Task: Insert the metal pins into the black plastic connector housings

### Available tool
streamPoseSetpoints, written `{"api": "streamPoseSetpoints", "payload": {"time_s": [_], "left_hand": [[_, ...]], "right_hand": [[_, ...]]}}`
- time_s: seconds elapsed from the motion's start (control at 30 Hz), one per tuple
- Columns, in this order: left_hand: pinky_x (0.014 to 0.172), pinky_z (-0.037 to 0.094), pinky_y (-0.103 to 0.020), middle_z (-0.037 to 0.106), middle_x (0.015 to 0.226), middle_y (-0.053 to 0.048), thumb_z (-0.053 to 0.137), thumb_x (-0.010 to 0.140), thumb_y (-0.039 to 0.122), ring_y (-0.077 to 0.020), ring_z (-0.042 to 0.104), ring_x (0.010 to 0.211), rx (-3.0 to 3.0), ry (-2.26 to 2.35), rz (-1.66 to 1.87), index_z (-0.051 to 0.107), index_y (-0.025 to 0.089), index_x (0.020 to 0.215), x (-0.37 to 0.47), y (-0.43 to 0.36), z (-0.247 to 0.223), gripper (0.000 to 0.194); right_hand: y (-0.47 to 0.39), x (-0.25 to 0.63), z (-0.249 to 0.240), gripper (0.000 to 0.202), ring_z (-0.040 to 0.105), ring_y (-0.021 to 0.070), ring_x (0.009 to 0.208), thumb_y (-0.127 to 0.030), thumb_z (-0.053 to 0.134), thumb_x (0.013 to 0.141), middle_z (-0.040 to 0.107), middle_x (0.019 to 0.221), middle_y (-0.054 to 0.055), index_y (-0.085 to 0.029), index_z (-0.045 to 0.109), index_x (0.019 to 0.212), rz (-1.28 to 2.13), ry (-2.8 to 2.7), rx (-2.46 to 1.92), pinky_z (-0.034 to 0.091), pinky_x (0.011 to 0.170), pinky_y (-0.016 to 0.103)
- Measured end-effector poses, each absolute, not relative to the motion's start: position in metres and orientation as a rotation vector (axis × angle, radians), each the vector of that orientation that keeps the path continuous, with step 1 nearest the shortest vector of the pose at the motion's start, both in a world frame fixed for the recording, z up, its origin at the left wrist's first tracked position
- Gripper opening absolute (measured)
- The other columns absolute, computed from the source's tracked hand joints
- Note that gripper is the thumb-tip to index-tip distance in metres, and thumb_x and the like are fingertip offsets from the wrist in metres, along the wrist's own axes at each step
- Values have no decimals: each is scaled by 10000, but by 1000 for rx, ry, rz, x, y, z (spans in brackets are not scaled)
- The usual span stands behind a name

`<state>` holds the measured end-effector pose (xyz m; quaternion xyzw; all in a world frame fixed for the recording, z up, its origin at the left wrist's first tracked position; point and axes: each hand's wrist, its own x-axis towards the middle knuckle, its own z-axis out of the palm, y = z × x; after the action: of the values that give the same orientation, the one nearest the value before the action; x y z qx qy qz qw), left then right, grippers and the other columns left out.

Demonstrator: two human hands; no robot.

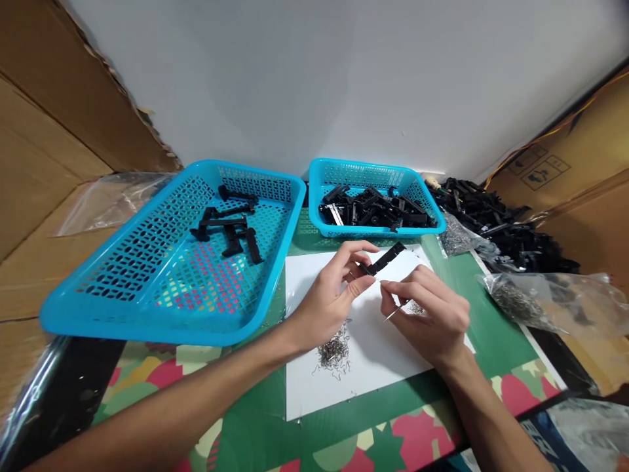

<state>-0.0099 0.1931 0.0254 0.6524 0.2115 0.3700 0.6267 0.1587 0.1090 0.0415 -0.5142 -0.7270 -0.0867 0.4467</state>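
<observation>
Above a white sheet (304, 393), my left hand (334, 292) pinches a long black plastic part (388, 259), which slants up to the right. My right hand (427, 311) is close beside it, fingers pinched around a thin metal tool (394, 313) that points down to the left. Its fingertips are near the lower end of the black part; anything tiny between them is too small to make out. A pile of small bent wire pieces (334, 351) lies on the sheet below my left hand. A second small pile (417, 307) is partly hidden behind my right hand.
A large blue basket (162, 331) with several black parts stands left. A smaller blue basket (378, 231) full of black parts sits behind the sheet. At right are a heap of black parts (521, 236) and a plastic bag of metal pieces (521, 301). Cardboard (580, 164) stands beyond.
</observation>
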Motion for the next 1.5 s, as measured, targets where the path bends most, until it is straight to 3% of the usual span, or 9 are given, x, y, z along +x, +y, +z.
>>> {"api": "streamPoseSetpoints", "payload": {"time_s": [0.3,0.53,0.87,1.5], "left_hand": [[915,488,-302,610,1114,-34,721,993,293,-167,626,1009,1425,462,854,555,219,1072,-9,194,25,198],[839,471,-286,651,1062,-25,764,963,262,-156,628,969,1433,470,856,598,195,985,-7,195,28,181],[796,480,-290,667,1019,-14,822,908,249,-159,646,927,1431,516,875,649,196,1026,-7,197,28,216],[772,462,-299,679,993,-15,828,894,231,-161,625,914,1490,594,888,672,211,968,-7,195,30,174]], "right_hand": [[109,158,42,211,443,154,616,-23,665,915,528,640,-20,-232,676,889,-190,-1806,-1244,392,578,316],[111,158,44,225,408,141,622,20,687,904,504,634,-26,-200,656,873,-186,-1809,-1201,366,583,305],[109,162,42,211,466,147,646,25,687,897,564,679,-6,-185,676,916,-116,-1844,-1207,411,599,306],[108,167,37,174,442,144,657,-19,649,952,524,681,-17,-189,649,913,-226,-1932,-1270,399,606,289]]}}
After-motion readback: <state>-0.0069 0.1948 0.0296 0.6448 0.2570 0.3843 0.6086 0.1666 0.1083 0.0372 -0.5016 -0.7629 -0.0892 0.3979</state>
